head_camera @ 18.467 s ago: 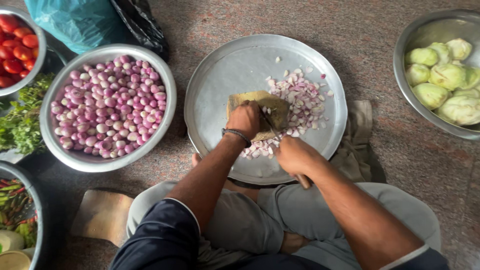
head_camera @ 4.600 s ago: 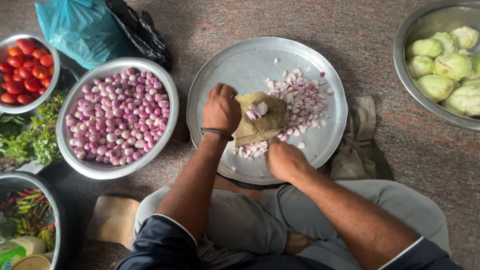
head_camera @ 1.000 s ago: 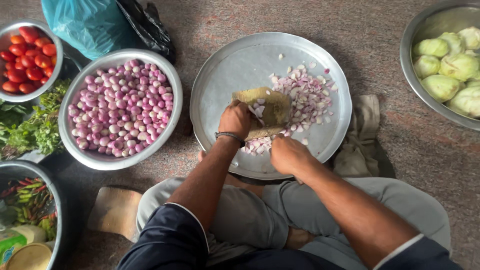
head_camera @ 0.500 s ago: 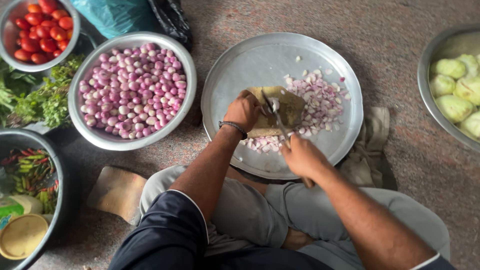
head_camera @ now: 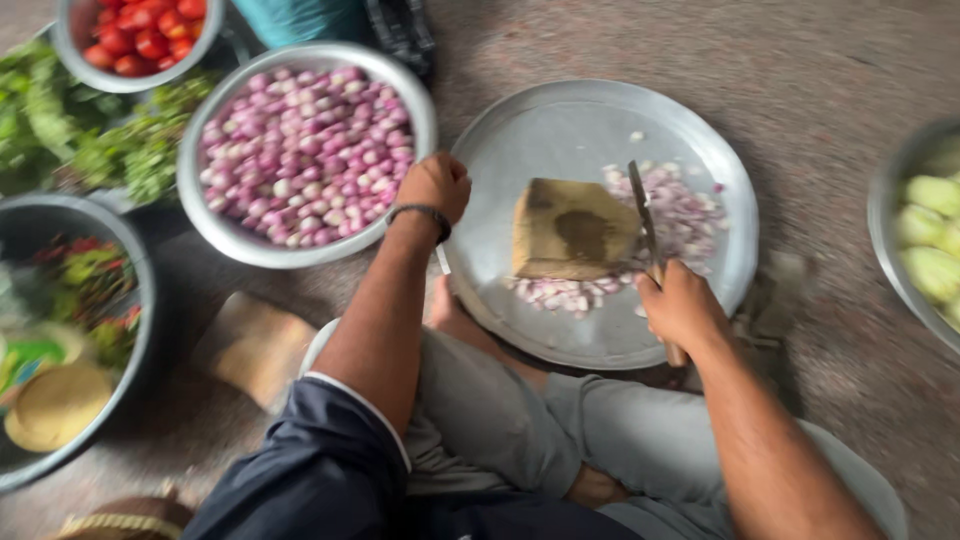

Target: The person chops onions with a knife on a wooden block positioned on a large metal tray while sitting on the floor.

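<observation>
- Head view, looking straight down: the right hand (head_camera: pixel 682 305) is closed around the handle of a knife (head_camera: pixel 645 225), whose blade lies across the right edge of a small wooden chopping block (head_camera: pixel 572 228).
- Left hand (head_camera: pixel 433 187) is curled into a loose fist at the rim of the bowl of small purple onions (head_camera: pixel 305 150); whether it grips anything cannot be told. A dark band circles its wrist.
- Chopping block sits near the middle of a wide, round metal plate (head_camera: pixel 560 130), with a dark stain at its centre.
- Chopped onion pieces (head_camera: pixel 685 210) lie heaped on the plate to the right of the block and trail along its near edge.
- Plate rests on the floor (head_camera: pixel 820 70) just in front of the person's folded legs in grey trousers (head_camera: pixel 500 420); a bare foot shows at the plate's near rim.
- Onion bowl stands just beside the plate on the left, nearly touching it.
- Further left, a bowl of red tomatoes (head_camera: pixel 140 35) sits at the top, with leafy greens (head_camera: pixel 90 140) below it.
- A dark-rimmed bowl of mixed vegetables (head_camera: pixel 70 320) is at the far left, blurred.
- At the right edge, a metal bowl holds pale green vegetables (head_camera: pixel 930 245), well apart from the plate.
</observation>
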